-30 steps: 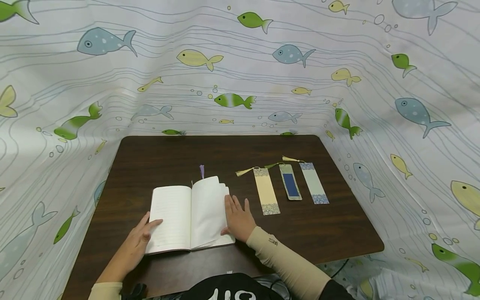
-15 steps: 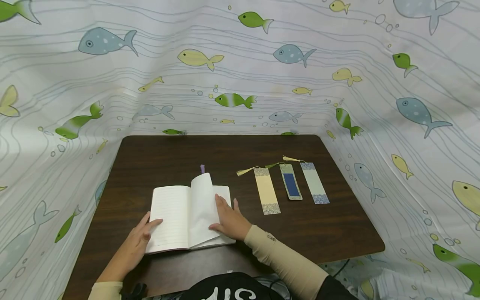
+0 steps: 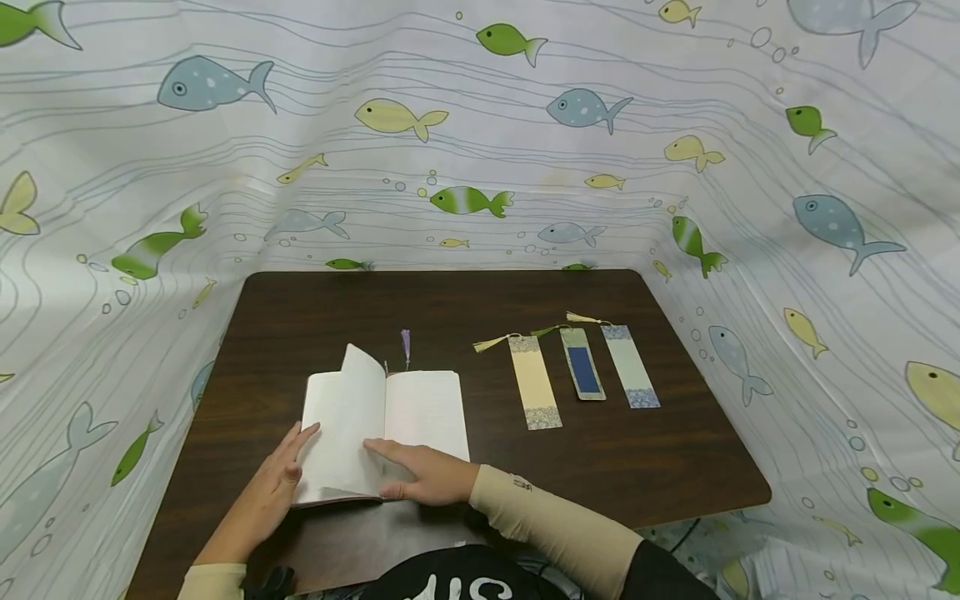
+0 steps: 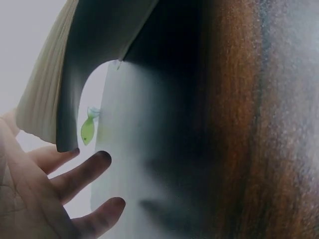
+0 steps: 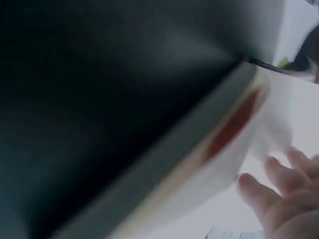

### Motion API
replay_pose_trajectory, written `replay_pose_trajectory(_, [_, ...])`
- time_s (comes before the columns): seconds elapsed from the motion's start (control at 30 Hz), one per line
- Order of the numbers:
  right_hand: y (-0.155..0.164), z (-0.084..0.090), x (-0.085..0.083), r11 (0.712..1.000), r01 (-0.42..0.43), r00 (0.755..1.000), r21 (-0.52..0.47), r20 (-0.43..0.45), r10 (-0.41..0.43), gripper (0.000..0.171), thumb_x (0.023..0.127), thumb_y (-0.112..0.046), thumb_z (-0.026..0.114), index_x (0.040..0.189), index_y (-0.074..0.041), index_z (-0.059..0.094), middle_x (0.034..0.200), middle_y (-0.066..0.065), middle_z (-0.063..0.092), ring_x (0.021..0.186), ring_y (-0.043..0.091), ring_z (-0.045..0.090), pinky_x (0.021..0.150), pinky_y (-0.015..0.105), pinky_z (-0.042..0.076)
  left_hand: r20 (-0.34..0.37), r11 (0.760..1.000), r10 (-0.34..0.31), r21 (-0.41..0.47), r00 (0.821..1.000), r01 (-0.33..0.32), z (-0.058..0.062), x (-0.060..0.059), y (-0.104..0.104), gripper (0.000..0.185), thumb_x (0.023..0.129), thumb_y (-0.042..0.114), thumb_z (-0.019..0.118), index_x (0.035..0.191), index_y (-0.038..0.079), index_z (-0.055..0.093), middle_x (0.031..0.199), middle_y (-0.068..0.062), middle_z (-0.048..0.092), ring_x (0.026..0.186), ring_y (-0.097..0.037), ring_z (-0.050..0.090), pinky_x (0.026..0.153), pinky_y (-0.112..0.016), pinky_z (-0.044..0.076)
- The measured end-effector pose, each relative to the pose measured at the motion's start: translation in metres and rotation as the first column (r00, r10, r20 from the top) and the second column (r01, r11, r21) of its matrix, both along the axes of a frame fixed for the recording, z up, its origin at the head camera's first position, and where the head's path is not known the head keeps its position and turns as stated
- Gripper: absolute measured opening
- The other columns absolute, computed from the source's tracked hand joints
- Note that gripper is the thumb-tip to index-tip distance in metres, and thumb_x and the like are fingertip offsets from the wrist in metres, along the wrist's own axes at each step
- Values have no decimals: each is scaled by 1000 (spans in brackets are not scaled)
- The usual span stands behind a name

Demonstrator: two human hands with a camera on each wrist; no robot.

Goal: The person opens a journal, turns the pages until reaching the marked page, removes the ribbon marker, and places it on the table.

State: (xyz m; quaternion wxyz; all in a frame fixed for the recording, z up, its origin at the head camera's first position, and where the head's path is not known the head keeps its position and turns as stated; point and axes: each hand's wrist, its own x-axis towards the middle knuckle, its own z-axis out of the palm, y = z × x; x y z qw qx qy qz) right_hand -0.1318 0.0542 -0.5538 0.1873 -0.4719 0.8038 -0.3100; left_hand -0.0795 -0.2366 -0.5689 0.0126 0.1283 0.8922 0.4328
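Observation:
An open notebook (image 3: 427, 408) lies on the table, one page (image 3: 358, 417) lifted at its top and curving over the left side. My left hand (image 3: 273, 479) holds the notebook's left edge, its thumb near the page and other fingers beside the cover. In the left wrist view the page block (image 4: 42, 94) sits between the thumb side and the fingers (image 4: 82, 174), which are spread. My right hand (image 3: 431, 473) reaches over the right half with extended fingers, the index tip touching the turned page. A purple tassel (image 3: 406, 343) sticks out above the spine. In the right wrist view the fingers (image 5: 281, 174) are near white paper.
To the right lie a cream bookmark (image 3: 534, 383), a blue-centred bookmark (image 3: 582, 371) and a pale bookmark with blue ends (image 3: 630, 367), all tasselled. The brown table (image 3: 337, 317) is surrounded by a fish-print curtain (image 3: 510, 158).
My right hand has moved left from the right edge of the notebook, turning the loose page across the spine to the left side. My left hand stays almost in place.

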Motion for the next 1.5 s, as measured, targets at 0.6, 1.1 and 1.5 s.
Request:
replay_pose_trajectory(0.6, [1,-8,4,963,-6,961,270,-266,80,56,106,-34,56,154,-10,43,164,1,33,151,16,27,121,31,25,-12,999,-28,-36,1000,28,2,-1,0,57,113,39,27,143,0,55,158,-41,17,135,-71,22,95,-85,23])
replay_pose_trajectory(1.1, [54,-17,-22,780,303,914,548,-400,-73,118,72,-68,76,161,-8,28,169,8,21,155,24,19,113,54,38,52,995,9,-105,999,-3,3,1,0,54,113,39,29,144,3,54,160,-37,19,136,-70,22,93,-87,21])
replay_pose_trajectory(1.5, [59,-17,-21,803,341,860,489,-507,-57,112,69,-67,75,155,-6,39,164,10,32,151,27,30,110,57,40,56,994,11,-109,998,-5,4,2,0,53,113,38,29,144,2,53,160,-36,19,136,-70,23,93,-87,22])
